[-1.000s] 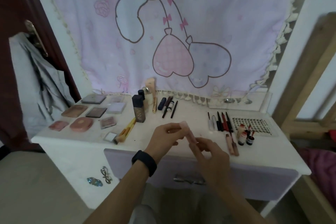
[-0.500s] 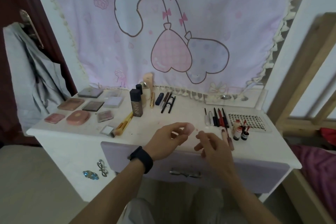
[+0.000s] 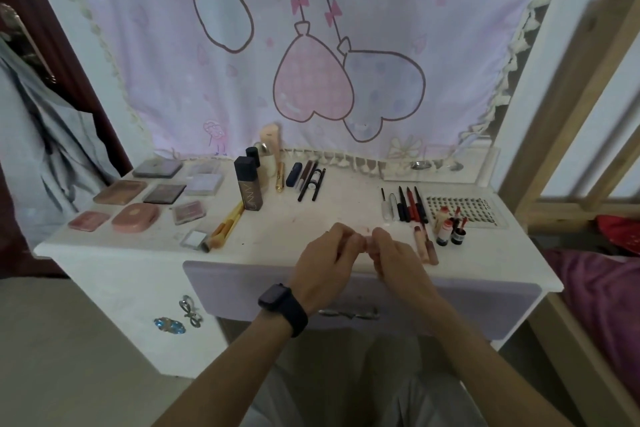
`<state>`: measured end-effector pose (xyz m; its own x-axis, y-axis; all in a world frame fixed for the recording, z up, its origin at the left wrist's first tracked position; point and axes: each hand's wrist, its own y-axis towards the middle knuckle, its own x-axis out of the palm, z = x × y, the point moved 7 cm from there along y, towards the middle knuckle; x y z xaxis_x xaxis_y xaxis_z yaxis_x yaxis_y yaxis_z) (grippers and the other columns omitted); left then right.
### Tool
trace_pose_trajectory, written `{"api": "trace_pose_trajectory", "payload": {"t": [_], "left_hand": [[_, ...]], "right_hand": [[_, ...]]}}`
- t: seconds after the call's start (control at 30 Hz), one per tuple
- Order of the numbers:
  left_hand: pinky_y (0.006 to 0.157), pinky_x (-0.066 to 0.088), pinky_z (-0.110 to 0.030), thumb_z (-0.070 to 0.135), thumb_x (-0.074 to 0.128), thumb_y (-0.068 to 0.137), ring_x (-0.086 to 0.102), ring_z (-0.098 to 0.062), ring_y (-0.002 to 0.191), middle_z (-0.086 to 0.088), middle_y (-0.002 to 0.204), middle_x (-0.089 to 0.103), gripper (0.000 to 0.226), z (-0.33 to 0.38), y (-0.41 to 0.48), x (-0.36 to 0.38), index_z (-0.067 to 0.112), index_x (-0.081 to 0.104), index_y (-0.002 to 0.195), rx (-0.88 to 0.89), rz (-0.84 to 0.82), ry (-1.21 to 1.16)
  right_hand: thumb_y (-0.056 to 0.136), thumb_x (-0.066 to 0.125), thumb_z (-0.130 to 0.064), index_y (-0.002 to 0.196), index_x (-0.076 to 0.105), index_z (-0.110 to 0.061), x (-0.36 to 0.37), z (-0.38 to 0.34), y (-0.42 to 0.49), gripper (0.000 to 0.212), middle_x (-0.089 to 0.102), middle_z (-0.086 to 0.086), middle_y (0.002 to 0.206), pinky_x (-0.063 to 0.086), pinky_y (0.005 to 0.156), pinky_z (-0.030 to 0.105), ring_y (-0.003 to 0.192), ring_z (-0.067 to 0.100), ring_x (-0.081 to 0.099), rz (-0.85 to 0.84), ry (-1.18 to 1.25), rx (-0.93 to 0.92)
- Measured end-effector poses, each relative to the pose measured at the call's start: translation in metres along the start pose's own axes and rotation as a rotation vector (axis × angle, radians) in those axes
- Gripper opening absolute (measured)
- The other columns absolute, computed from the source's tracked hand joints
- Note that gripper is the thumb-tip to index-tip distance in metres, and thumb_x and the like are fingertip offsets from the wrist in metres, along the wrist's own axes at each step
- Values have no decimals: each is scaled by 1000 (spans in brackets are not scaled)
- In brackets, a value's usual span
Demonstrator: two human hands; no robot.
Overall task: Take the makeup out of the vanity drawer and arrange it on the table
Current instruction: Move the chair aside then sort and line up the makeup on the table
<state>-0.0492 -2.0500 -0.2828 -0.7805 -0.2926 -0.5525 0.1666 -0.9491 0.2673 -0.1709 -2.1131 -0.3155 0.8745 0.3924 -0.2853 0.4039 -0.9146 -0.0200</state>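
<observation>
My left hand (image 3: 325, 262) and my right hand (image 3: 393, 258) meet over the front middle of the white vanity top (image 3: 287, 215), both pinching a small pink makeup item (image 3: 366, 242) that is mostly hidden between the fingertips. The purple drawer (image 3: 235, 291) below my wrists is closed. Compacts and palettes (image 3: 135, 217) lie in rows at the left. A dark foundation bottle (image 3: 247, 187) stands upright behind yellow brushes (image 3: 227, 227). Pencils and liners (image 3: 407, 204) lie at the right, with two lip tubes (image 3: 426, 246) just right of my right hand.
A lash tray (image 3: 464, 206) and small nail bottles (image 3: 450, 232) sit at the right end. Pens and tubes (image 3: 308, 177) lie at the back centre. A pink curtain (image 3: 311, 45) hangs behind, a wooden bed frame (image 3: 561, 114) stands at the right, and grey clothing (image 3: 38, 135) hangs at the left.
My hands have come together again around the pink item, lower and closer to the table's front edge. The view has tilted down a little.
</observation>
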Motion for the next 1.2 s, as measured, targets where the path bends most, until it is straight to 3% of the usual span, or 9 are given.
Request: {"api": "trace_pose_trajectory", "payload": {"t": [0.1,0.2,0.33,0.4,0.57,0.7,0.83,0.97,1.2], "left_hand": [[73,48,-12,37,44,104,63,7,89,12,106,71,27,-10,-1,10,18,62,103,-161,-28,-256],[61,41,-13,42,42,104,56,1,71,17,92,68,34,-18,1,15,17,65,102,-279,-93,-332],[45,32,-19,46,44,103,32,-7,47,11,54,39,46,-28,-7,27,15,69,81,-478,-198,-699],[43,27,-21,47,46,101,26,-9,46,8,53,32,49,-31,-10,28,16,70,72,-539,-233,-777],[49,31,-20,47,44,102,34,-6,47,11,58,43,41,-31,-4,11,16,70,91,-438,-208,-541],[50,31,-21,47,44,103,35,-4,45,8,61,44,37,-37,-5,7,23,62,82,-402,-200,-429],[47,32,-20,46,44,103,36,-4,45,7,61,46,36,-42,-3,8,21,65,86,-377,-177,-408],[48,35,-17,47,45,102,40,-1,45,9,63,50,34,-43,-2,9,24,64,84,-341,-153,-360],[48,33,-18,46,45,102,38,-2,45,7,62,49,36,-43,-2,11,22,61,80,-361,-152,-405]], "right_hand": [[103,35,-45,64,69,-44,-6,-4,-3,52,67,-22,66,42,64,20,73,-6,62,122,-102,-55],[100,32,-51,69,72,-30,-9,-5,-4,55,74,7,85,53,80,36,84,14,67,191,-173,-136],[90,28,-58,57,60,-9,-12,-19,-9,67,53,-8,47,34,44,18,44,9,47,269,-260,-345],[92,32,-54,55,54,-13,-11,-23,-10,60,49,-12,45,34,45,16,41,7,43,244,-295,-421],[103,45,-44,84,64,-24,-8,-9,-4,33,66,-9,74,45,58,23,63,11,58,4,-243,-322],[103,54,-31,105,64,-29,-6,-4,-7,11,66,-16,89,48,54,21,57,8,59,-140,-166,-285],[98,63,-35,121,59,-35,-7,-4,-10,24,64,-16,112,52,58,19,69,13,70,-143,-114,-244],[85,45,-74,104,64,-30,-15,-3,-3,52,75,-11,81,46,50,13,54,5,65,-88,-205,-74],[96,61,-46,106,63,-35,-17,-9,-2,15,71,-10,96,56,60,23,73,10,71,-177,-152,-187]]}}
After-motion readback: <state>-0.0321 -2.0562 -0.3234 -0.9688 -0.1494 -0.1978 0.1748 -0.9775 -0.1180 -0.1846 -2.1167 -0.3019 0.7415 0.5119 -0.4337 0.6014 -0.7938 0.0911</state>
